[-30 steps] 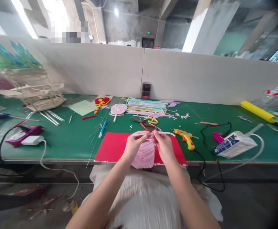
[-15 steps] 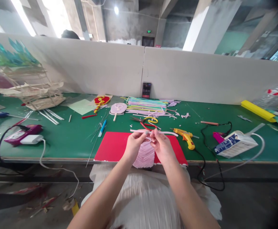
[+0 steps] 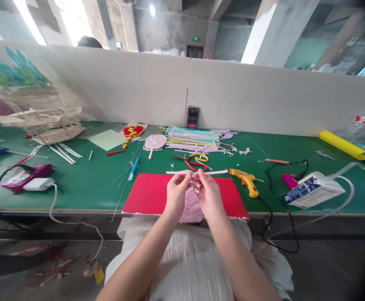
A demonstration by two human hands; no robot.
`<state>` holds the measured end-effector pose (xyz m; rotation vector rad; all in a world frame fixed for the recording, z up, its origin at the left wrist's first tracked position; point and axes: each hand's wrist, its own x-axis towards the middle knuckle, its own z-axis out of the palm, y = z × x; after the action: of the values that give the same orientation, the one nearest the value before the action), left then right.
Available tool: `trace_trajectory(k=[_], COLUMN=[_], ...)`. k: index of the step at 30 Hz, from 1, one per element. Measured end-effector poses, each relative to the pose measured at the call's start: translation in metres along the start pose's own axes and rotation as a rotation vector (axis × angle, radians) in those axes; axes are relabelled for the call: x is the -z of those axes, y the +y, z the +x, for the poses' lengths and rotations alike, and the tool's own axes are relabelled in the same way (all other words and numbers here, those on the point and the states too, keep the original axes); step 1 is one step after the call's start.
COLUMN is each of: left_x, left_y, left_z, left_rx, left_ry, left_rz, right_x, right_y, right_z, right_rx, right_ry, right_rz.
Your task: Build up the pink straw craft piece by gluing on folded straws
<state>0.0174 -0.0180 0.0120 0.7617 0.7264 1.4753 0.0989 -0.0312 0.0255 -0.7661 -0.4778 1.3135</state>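
Both of my hands are closed in a pinch above a red board at the table's front edge. Between their fingertips runs a thin pale pink pipe cleaner, held level, with its ends sticking out to either side. My left hand grips it just left of the middle; my right hand grips close beside it, the fingertips nearly touching. Under the hands, a lilac piece made of strips in a chevron pattern lies on the board, partly hidden by them. Just beyond lie scissors with red and yellow handles.
A bundle of coloured pipe cleaners lies behind, beside a lilac fan-shaped piece and a red-and-yellow one. At right are a yellow glue gun and a carton; at left, a blue pen and power strip.
The pipe cleaner is straighter and has shifted slightly left in my fingers; its right end drooped before. Both hands stay pinched together over the board. The view has shifted slightly.
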Motion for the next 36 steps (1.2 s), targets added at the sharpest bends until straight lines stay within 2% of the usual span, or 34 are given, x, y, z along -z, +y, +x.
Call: trace_trajectory(k=[9, 24, 32, 36], left_x=[0.012, 0.012, 0.012, 0.012], left_y=[-0.016, -0.015, -0.016, -0.015], left_z=[0.008, 0.004, 0.004, 0.002], left_rx=[0.059, 0.095, 0.059, 0.049], left_ry=[-0.05, -0.143, -0.136, -0.144], left_rz=[0.048, 0.046, 0.072, 0.086], right_x=[0.008, 0.015, 0.012, 0.011], right_y=[0.017, 0.02, 0.016, 0.016], right_z=[0.01, 0.008, 0.006, 0.006], right_rx=[-0.033, -0.039, 0.065, 0.064], right_ry=[0.02, 0.006, 0.007, 0.006], right_rz=[0.023, -0.004, -0.136, -0.132])
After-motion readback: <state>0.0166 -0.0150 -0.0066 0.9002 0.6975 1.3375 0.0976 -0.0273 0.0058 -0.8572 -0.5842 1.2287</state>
